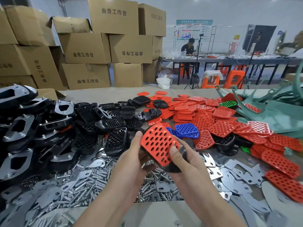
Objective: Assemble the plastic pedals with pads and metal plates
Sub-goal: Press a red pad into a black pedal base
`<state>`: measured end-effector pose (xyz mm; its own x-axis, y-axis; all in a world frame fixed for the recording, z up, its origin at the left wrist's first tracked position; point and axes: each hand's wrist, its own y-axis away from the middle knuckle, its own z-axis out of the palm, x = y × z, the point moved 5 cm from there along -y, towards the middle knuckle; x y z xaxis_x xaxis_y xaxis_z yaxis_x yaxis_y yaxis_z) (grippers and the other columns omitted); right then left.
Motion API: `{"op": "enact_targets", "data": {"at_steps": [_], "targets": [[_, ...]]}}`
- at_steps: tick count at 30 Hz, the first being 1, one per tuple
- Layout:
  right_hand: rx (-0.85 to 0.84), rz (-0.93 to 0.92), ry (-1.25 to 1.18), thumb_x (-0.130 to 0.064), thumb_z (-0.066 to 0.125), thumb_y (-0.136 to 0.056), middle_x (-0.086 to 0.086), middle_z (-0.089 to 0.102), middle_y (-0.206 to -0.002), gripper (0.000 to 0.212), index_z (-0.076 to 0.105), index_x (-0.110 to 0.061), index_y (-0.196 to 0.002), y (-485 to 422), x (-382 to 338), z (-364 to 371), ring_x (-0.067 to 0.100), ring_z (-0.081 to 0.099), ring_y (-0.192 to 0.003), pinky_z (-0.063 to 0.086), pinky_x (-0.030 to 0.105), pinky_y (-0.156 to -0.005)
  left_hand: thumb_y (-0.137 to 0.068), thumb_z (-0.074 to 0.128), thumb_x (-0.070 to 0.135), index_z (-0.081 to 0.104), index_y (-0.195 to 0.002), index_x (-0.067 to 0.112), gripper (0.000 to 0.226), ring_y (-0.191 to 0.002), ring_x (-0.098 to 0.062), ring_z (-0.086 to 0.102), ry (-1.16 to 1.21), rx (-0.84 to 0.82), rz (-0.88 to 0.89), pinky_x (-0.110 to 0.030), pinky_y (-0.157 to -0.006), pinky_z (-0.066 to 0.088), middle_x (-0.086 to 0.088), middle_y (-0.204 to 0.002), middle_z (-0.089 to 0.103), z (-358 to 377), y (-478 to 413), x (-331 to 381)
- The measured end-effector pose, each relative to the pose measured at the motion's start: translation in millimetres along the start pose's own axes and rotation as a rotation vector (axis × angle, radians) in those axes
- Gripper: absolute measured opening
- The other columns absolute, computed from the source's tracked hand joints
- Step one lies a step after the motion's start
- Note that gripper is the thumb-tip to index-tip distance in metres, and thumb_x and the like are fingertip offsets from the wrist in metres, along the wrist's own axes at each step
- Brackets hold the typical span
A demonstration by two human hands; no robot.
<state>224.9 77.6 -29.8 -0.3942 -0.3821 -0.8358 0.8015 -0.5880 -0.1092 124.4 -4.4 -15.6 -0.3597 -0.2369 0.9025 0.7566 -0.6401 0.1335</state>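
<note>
Around held red pad [158,143], black pedals [113,122] left, bolts [91,179] beneath

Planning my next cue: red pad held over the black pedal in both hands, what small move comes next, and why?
Probably press the red pad flat into the black pedal. The pad lies on top, apparently not seated yet; the left hand grips the pedal's side and the right hand pinches pad and pedal, thumb on the pad.
</note>
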Motion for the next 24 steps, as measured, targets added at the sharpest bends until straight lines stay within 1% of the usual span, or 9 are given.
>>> {"op": "enact_targets", "data": {"at_steps": [3,5,7,10,13,16,19,21,24], "targets": [[-0.029,-0.014,0.086,-0.036,0.079,-0.081,0.011,0.074,-0.121,0.054,0.065,-0.015,-0.128,2,0,3,0.027,0.072,-0.113,0.060,0.030,-0.084,-0.094,0.047,0.057,0.083,-0.086,0.016,0.055,-0.087,-0.026,0.075,0.053,0.067,-0.116,-0.048,-0.090,0.052,-0.010,-0.094,0.078,-5,-4,-5],[-0.042,-0.021,0.143,-0.043,0.084,-0.078,0.008,0.075,-0.120,0.047,0.072,-0.023,-0.120,2,0,3,0.025,0.073,-0.110,0.060,0.030,-0.083,-0.095,0.049,0.054,0.075,-0.113,0.010,0.054,-0.109,-0.035,0.069,0.102,0.060,-0.189,-0.054,-0.104,0.047,-0.017,-0.113,0.074,-3,-2,-7],[-0.050,-0.033,0.187,-0.051,0.088,-0.072,0.006,0.076,-0.119,0.049,0.074,-0.031,-0.114,2,-1,2,0.024,0.074,-0.108,0.060,0.031,-0.083,-0.092,0.053,0.055,0.070,-0.121,0.008,0.058,-0.118,-0.037,0.065,0.161,0.030,-0.208,-0.056,-0.110,0.042,-0.018,-0.119,0.072,0,2,-7],[0.013,-0.076,0.206,-0.054,0.089,-0.067,0.007,0.077,-0.113,0.054,0.074,-0.032,-0.114,0,-4,-3,0.023,0.075,-0.101,0.060,0.031,-0.079,-0.071,0.058,0.064,0.077,-0.106,0.012,0.066,-0.092,-0.020,0.075,0.101,-0.049,-0.112,-0.045,-0.093,0.053,-0.011,-0.103,0.077,2,8,-2],[0.119,-0.105,0.215,-0.050,0.080,-0.069,0.005,0.078,-0.107,0.041,0.074,-0.037,-0.107,-2,-6,-10,0.021,0.076,-0.096,0.059,0.031,-0.077,-0.063,0.051,0.074,0.076,-0.112,0.014,0.082,-0.097,-0.013,0.073,-0.027,-0.174,-0.050,-0.035,-0.082,0.055,-0.006,-0.110,0.076,11,16,-1],[0.170,-0.101,0.241,-0.048,0.077,-0.071,0.005,0.079,-0.105,0.034,0.074,-0.038,-0.104,-2,-4,-15,0.021,0.076,-0.095,0.057,0.037,-0.083,-0.069,0.058,0.064,0.081,-0.098,0.020,0.058,-0.098,-0.013,0.074,-0.056,-0.211,0.002,-0.027,-0.073,0.059,-0.007,-0.109,0.077,15,19,-7],[0.125,-0.093,0.279,-0.052,0.078,-0.069,0.004,0.078,-0.104,0.034,0.072,-0.041,-0.101,0,0,-12,0.024,0.076,-0.098,0.058,0.043,-0.088,-0.080,0.064,0.048,0.076,-0.103,0.000,0.054,-0.098,-0.021,0.074,-0.029,-0.143,0.035,-0.030,-0.078,0.062,-0.014,-0.108,0.076,8,19,-9],[0.066,-0.070,0.292,-0.053,0.079,-0.072,0.005,0.077,-0.110,0.035,0.072,-0.039,-0.104,1,2,-8,0.027,0.074,-0.104,0.059,0.043,-0.090,-0.079,0.064,0.050,0.076,-0.101,0.001,0.054,-0.093,-0.020,0.075,-0.067,-0.095,0.073,-0.031,-0.075,0.062,-0.013,-0.102,0.077,1,18,-7],[-0.024,-0.033,0.362,-0.048,0.074,-0.083,0.003,0.076,-0.114,0.027,0.072,-0.038,-0.109,3,2,-3,0.023,0.073,-0.107,0.059,0.032,-0.086,-0.080,0.059,0.056,0.079,-0.090,0.012,0.050,-0.085,-0.013,0.076,-0.269,-0.045,0.179,-0.021,-0.070,0.057,-0.001,-0.091,0.079,-3,22,3]]}}
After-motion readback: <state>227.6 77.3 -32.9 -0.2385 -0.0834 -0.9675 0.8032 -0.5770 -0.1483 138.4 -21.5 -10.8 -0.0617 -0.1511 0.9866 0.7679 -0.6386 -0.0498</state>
